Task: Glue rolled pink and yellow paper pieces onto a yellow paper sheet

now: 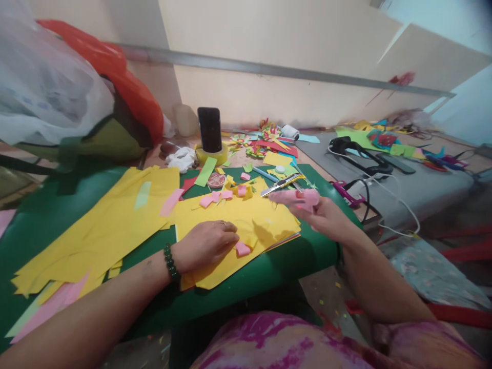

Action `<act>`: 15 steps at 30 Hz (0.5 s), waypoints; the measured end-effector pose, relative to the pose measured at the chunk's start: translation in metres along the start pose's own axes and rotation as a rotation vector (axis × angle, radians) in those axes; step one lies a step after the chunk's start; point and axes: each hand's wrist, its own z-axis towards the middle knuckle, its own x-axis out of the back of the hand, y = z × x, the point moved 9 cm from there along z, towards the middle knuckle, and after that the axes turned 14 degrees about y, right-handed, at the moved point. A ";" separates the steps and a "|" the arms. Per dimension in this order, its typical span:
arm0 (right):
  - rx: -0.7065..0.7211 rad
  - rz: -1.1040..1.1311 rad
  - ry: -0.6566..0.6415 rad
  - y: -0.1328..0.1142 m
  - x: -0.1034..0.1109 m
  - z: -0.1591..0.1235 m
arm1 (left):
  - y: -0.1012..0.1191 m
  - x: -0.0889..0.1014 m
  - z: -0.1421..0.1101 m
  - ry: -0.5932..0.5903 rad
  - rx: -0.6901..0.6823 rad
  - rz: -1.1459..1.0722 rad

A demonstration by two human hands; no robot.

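My left hand (209, 242), with a dark beaded bracelet, rests on a stack of yellow paper sheets (221, 269). Its fingers are drawn together and pointing down; what they pinch, if anything, is hidden. Beside the fingertips are a curled yellow paper strip (250, 240) and a folded pink paper piece (242, 249). Over the stack's right end, my right hand (326, 218) grips a pink glue gun (305, 199), its nose pointing left. A yellow box cutter (282, 184) with its blade out lies just behind it. Several pink paper loops (226, 195) sit at the stack's back edge.
More yellow sheets (115, 225) cover the left of the green tabletop (154, 302). A phone (209, 129) stands upright in a yellow tape roll (215, 155). Paper scraps lie behind. On the right are a purple power strip (348, 195) and a white cable (407, 202).
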 end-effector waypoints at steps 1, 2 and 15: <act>-0.037 -0.012 0.115 0.012 0.010 0.002 | 0.000 0.001 0.000 0.001 0.000 0.000; -0.078 -0.034 0.228 0.025 0.018 0.002 | 0.000 0.001 0.000 0.001 0.000 0.001; -0.386 -0.462 0.239 0.094 0.022 -0.007 | -0.002 -0.001 0.000 -0.011 0.012 -0.032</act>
